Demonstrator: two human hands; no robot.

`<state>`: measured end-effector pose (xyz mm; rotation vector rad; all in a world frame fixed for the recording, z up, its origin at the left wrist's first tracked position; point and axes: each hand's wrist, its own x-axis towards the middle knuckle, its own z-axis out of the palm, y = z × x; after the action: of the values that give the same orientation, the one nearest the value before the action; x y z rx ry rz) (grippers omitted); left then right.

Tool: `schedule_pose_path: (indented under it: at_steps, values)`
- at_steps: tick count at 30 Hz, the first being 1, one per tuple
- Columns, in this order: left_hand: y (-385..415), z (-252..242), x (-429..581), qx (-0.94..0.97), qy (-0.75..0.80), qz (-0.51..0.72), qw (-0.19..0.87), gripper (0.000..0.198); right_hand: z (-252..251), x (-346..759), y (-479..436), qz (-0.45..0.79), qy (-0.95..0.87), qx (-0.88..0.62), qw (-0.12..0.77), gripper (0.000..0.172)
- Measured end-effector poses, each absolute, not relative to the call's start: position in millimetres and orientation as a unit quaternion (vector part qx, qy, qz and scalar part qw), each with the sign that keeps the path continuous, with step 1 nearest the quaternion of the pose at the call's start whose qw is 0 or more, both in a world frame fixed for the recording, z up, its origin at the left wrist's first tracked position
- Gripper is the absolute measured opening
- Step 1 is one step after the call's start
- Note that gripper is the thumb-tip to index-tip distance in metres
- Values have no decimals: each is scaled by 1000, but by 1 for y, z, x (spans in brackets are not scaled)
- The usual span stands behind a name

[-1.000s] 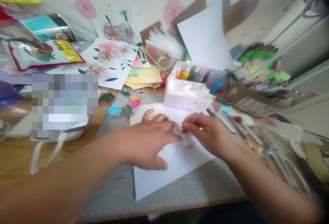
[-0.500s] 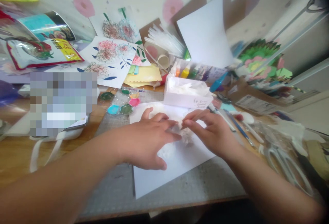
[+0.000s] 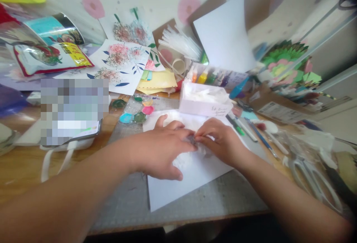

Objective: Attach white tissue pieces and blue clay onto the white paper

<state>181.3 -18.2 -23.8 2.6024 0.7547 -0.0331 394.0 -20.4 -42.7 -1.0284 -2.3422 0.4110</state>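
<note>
A white sheet of paper (image 3: 170, 194) lies on the grey cutting mat (image 3: 128, 205). Over it rests my left hand (image 3: 164, 152), open, its fingers spread and pointing right across the sheet. Thumb and index finger of my right hand (image 3: 223, 138) are pinched together beside the left fingertips; whatever is between them is too small and blurred to name. Partly covered by the right hand is a pale, crumpled cluster (image 3: 205, 151) on the paper. Just behind the hands stands a white box (image 3: 200, 107) filled with white, tissue-like pieces.
A paint palette (image 3: 138, 107) sits behind my left hand, with a blurred-out phone (image 3: 96, 130) on a stand further left. Brushes (image 3: 263, 138) and scissors (image 3: 309, 176) lie to the right. Flower paintings (image 3: 119, 64) and paint bottles (image 3: 203, 77) are at the back.
My right fingertips have come slightly down and left, closer to the left fingertips. The left hand keeps its spread pose. The whole view has shifted a little.
</note>
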Motion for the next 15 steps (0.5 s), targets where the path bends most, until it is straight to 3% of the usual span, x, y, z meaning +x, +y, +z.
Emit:
schedule_pose_path:
  at_steps: [8,15]
  values:
    - [-19,-24,178,939,266,2,218,54,-41,404,-24,225,-783,-433,386,10]
    - [-18,-20,179,934,273,-8,228,48,-46,399,-21,204,-829,-371,366,7]
